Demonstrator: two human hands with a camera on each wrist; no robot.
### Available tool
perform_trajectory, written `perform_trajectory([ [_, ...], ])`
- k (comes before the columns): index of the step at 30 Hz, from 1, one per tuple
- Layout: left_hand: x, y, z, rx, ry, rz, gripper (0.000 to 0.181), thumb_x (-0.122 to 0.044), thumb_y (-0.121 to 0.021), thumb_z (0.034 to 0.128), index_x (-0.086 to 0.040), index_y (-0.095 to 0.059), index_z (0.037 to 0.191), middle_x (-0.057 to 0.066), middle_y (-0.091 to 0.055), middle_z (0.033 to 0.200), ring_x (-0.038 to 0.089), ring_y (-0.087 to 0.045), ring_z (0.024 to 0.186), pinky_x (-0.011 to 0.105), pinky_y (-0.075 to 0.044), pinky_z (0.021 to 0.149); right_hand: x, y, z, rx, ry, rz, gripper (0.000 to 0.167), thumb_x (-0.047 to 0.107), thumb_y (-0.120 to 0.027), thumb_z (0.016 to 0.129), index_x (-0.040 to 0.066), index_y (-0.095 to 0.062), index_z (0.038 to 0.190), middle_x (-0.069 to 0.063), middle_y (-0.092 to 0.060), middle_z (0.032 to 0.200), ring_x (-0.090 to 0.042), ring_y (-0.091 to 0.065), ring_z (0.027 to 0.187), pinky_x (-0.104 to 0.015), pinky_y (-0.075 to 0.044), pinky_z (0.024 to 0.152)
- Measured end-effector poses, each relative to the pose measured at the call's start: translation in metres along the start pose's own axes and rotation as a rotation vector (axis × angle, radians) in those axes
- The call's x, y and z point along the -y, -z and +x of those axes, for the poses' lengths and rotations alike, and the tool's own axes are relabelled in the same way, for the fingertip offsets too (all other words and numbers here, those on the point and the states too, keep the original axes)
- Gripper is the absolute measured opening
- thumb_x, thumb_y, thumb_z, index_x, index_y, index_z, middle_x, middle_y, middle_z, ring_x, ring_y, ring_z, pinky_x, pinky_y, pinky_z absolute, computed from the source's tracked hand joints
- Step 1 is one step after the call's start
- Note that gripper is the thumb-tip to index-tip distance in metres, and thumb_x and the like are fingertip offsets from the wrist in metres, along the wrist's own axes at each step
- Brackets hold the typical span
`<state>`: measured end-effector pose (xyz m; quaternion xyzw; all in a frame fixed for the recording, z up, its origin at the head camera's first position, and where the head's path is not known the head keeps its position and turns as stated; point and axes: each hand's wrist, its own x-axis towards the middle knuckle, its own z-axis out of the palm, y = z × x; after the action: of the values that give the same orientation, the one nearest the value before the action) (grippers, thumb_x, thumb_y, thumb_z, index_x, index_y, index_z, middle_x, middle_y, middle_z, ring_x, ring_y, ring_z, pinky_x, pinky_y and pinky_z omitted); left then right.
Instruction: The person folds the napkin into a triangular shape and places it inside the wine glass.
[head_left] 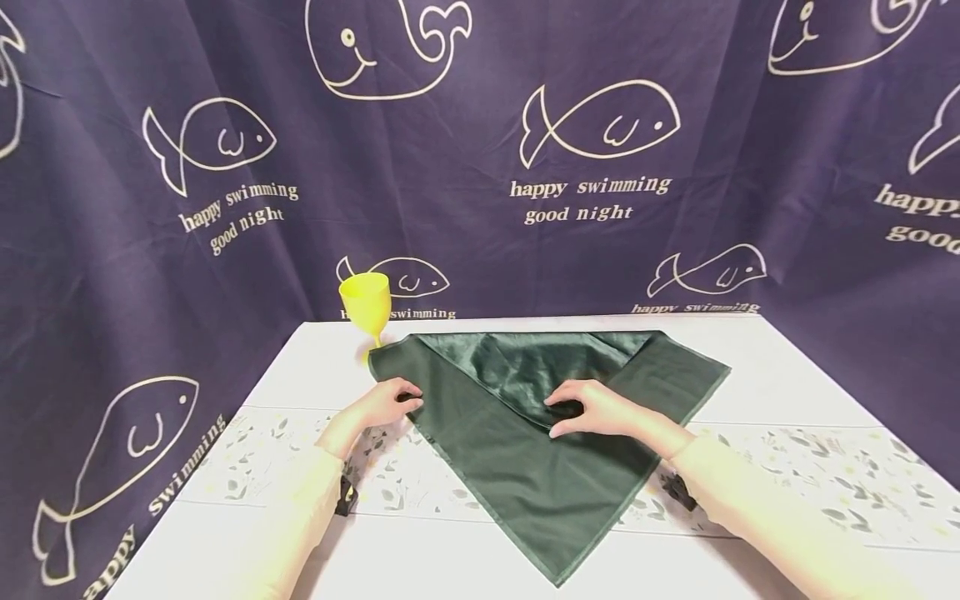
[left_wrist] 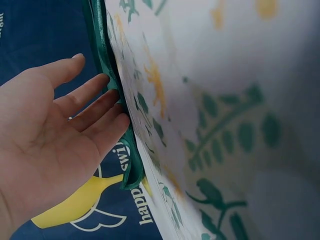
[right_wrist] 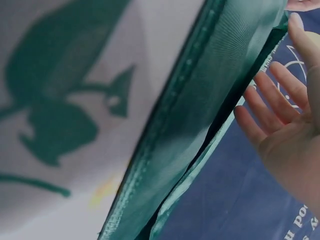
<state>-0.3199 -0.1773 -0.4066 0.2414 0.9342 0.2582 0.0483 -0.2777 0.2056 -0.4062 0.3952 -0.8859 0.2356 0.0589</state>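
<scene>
A dark green cloth (head_left: 525,492), like a napkin, lies on the table with one corner toward me. Its far corner is folded over, forming a shinier triangular flap (head_left: 517,367) whose tip points my way. My left hand (head_left: 384,403) is at the cloth's left edge; in the left wrist view its slightly bent fingers (left_wrist: 107,112) reach the green edge and pinch nothing. Over the flap's tip hovers or rests my right hand (head_left: 600,408), thumb and fingers apart. The right wrist view shows those fingers (right_wrist: 270,107) loosely spread beside the cloth; whether they touch it is unclear.
A yellow goblet (head_left: 367,304) stands at the table's back left, close behind the cloth's left corner. The white table (head_left: 810,375) has a leaf-patterned band across it. Behind hangs a dark blue curtain (head_left: 465,183) with fish drawings and lettering.
</scene>
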Motion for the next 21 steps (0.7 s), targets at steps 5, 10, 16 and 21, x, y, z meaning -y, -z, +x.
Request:
perform_trajectory([
  [5, 0.0017, 0.0003, 0.0002, -0.01, -0.017, 0.014, 0.026, -0.018, -0.057, 0.0937, 0.0, -0.066, 0.11, 0.016, -0.064, 0.11, 0.034, -0.057, 0.108, 0.045, -0.046, 0.094, -0.0013, -0.0024, 0.0024, 0.0, 0.037, -0.014, 0.032, 0.026, -0.073, 0.081, 0.005, -0.07, 0.105, -0.006, -0.067, 0.099, -0.02, -0.064, 0.094, -0.035, -0.052, 0.082],
  [10, 0.0016, 0.0007, -0.0002, -0.002, -0.013, 0.006, 0.026, -0.018, -0.057, 0.0937, 0.001, -0.065, 0.11, 0.016, -0.064, 0.109, 0.034, -0.058, 0.107, 0.045, -0.047, 0.092, -0.0003, -0.0022, 0.0035, -0.05, 0.066, -0.011, 0.013, 0.015, -0.071, 0.083, 0.008, -0.073, 0.094, -0.001, -0.068, 0.089, -0.013, -0.065, 0.082, -0.03, -0.054, 0.073],
  [16, 0.0006, 0.0012, -0.0005, -0.011, -0.014, 0.007, 0.026, -0.017, -0.057, 0.0936, 0.001, -0.065, 0.11, 0.017, -0.064, 0.109, 0.034, -0.058, 0.107, 0.046, -0.046, 0.093, 0.0031, -0.0004, 0.0053, -0.069, 0.039, 0.005, 0.004, 0.012, -0.07, 0.084, 0.009, -0.073, 0.084, 0.004, -0.067, 0.081, -0.006, -0.063, 0.075, -0.024, -0.055, 0.068],
  [21, -0.0002, 0.0015, -0.0009, -0.007, -0.026, 0.014, 0.026, -0.017, -0.057, 0.0935, 0.001, -0.065, 0.11, 0.017, -0.064, 0.108, 0.034, -0.058, 0.107, 0.046, -0.047, 0.092, 0.0048, 0.0009, 0.0043, -0.07, 0.013, 0.016, 0.004, 0.011, -0.069, 0.084, 0.009, -0.073, 0.084, 0.004, -0.066, 0.081, -0.006, -0.063, 0.076, -0.024, -0.055, 0.069],
])
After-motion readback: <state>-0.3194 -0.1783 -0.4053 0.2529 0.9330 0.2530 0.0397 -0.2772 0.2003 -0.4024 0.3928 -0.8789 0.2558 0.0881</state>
